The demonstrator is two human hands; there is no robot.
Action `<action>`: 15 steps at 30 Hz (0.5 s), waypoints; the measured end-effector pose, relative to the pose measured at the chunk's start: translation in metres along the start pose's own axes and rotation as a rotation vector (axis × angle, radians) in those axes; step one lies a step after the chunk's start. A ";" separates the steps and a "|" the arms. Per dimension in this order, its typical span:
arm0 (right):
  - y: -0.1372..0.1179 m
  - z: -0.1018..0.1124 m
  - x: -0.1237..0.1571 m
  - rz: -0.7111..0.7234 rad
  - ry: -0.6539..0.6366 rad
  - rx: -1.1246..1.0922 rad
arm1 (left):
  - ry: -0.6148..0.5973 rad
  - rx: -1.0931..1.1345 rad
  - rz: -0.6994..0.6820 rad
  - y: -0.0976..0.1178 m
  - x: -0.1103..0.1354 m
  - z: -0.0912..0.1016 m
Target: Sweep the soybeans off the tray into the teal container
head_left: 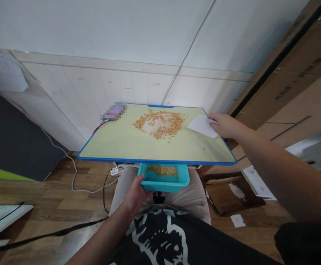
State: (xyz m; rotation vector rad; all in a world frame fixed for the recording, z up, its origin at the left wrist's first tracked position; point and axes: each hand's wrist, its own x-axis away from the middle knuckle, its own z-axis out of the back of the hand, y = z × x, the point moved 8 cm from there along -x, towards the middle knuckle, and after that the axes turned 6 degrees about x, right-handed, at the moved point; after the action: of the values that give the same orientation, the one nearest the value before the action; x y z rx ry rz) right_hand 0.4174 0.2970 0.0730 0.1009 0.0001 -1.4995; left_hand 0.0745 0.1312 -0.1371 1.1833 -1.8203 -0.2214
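A pile of yellow beans mixed with white grains (159,123) lies at the far middle of a pale green table with a blue rim (154,161). My right hand (224,125) grips a white card (203,126) resting on the table, just right of the pile. My left hand (135,193) holds a turquoise tray (164,183) by its left edge, below the table's near edge and over my lap. A layer of yellow beans (162,170) lies in the tray.
A blurred purple object (114,111) sits at the table's far left corner with a red and white cable running off it. Cables trail over the wooden floor at left. Cardboard boxes (295,73) stand at right, and flattened cardboard and papers lie below them.
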 end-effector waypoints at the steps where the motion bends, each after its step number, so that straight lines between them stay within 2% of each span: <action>1: 0.001 -0.003 0.002 -0.014 -0.010 0.027 | 0.009 0.004 0.010 -0.002 0.000 -0.002; 5: 0.002 -0.009 0.005 -0.083 -0.016 0.087 | -0.017 -0.020 0.029 -0.004 0.000 -0.007; 9: 0.002 -0.011 -0.006 -0.088 0.051 0.061 | -0.060 -0.067 0.026 -0.002 -0.001 -0.007; 12: -0.001 -0.013 -0.020 -0.037 0.121 -0.014 | -0.078 -0.075 0.052 -0.002 0.000 -0.007; 15: -0.012 -0.015 -0.030 0.087 0.192 -0.130 | -0.103 -0.076 0.059 -0.003 -0.001 -0.007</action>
State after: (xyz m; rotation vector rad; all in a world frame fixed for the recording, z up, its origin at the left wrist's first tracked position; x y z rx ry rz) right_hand 0.4042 0.3274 0.0591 0.1381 0.2440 -1.3939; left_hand 0.0816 0.1325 -0.1353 1.0813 -1.9162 -0.3196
